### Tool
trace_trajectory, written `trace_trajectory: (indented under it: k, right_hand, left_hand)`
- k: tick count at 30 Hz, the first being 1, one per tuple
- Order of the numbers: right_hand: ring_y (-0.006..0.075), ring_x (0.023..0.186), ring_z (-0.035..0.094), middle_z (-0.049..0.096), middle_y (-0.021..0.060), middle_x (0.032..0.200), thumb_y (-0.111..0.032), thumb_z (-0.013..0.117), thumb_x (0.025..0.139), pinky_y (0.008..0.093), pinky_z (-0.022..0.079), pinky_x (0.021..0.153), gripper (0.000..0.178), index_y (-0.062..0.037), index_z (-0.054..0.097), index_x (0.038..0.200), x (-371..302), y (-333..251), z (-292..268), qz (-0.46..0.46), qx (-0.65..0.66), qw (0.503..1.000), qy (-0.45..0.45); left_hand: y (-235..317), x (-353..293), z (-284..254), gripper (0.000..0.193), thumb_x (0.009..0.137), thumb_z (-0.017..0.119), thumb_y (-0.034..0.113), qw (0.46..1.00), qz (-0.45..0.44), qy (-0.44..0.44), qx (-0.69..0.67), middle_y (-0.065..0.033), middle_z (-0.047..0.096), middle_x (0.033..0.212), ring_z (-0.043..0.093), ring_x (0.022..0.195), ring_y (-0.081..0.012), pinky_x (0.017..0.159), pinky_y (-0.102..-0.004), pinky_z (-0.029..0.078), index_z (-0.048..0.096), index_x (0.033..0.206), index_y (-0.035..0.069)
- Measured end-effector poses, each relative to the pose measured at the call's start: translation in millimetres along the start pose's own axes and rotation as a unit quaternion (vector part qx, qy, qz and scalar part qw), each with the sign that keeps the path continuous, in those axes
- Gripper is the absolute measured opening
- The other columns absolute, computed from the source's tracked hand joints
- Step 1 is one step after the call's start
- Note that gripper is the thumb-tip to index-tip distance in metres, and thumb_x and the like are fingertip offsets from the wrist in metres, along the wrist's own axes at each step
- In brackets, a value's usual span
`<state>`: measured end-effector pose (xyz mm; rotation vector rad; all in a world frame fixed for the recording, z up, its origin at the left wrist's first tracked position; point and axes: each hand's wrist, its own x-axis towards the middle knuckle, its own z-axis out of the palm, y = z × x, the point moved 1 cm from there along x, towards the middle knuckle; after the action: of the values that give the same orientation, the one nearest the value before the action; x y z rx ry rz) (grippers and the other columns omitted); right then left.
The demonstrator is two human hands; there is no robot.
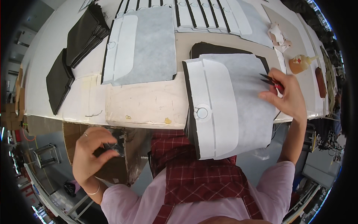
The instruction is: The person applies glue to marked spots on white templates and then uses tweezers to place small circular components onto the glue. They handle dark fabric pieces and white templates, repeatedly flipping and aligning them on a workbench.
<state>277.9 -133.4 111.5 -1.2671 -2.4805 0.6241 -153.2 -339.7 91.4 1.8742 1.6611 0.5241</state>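
A pair of red-handled thread snips (277,85) with dark pointed blades is held in my right hand (290,96), over the right side of a pale grey fabric panel (253,108). That panel lies on a stack reaching past the table's front edge. It has a dark left edge, a white curved flap-shaped section (220,112) and a small round cutout in a white patch (202,112). My left hand (93,149) is lifted off to the left, in front of the table edge. Its thumb and fingers are apart, with nothing visible between them.
Another stack of similar panels (153,48) lies left of centre, and overlapping panels (209,16) line the back. Folded black fabric pieces (84,37) sit far left. On the right are a glue bottle (300,64) and a brown-red object (320,82). A cardboard box (136,156) stands below the table.
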Motion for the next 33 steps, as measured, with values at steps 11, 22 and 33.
trace_trajectory:
  k: [11,22,33]
  right_hand:
    - [0.0034,0.062,0.027,0.031,-0.0080,0.066,-0.012,0.086,0.079,0.0226,0.022,0.054,0.051,-0.0116,0.035,0.071,-69.1,22.8,22.4,0.168,0.163,0.967,0.103]
    - [0.0036,0.067,0.034,0.037,-0.0071,0.073,-0.009,0.081,0.084,0.0207,0.029,0.059,0.041,-0.0117,0.040,0.076,14.2,-41.5,-23.5,-0.024,0.201,0.943,0.262]
    - [0.0368,0.083,0.068,0.071,0.0179,0.088,-0.017,0.072,0.090,0.0420,0.051,0.075,0.024,-0.0034,0.060,0.106,172.1,-48.8,87.6,-0.131,0.001,0.991,0.001]
  left_hand:
    - [67.1,64.3,142.2,0.037,0.109,0.049,0.029,0.815,-0.068,-0.340,-0.464,-0.0089,0.074,0.081,0.070,0.067,-0.0093,0.046,-0.0206,0.046,0.061,0.092,-0.002]
    - [79.8,122.1,4.4,0.033,0.106,0.056,0.025,0.917,0.121,0.192,-0.327,0.0011,0.058,0.059,0.046,0.050,-0.0031,0.047,-0.0195,0.032,0.063,0.081,0.004]
    - [-49.9,130.7,33.3,0.034,0.092,0.065,0.022,0.923,-0.094,0.331,0.174,-0.0127,0.058,0.052,0.059,0.047,-0.0312,0.048,-0.0412,0.045,0.062,0.064,0.003]
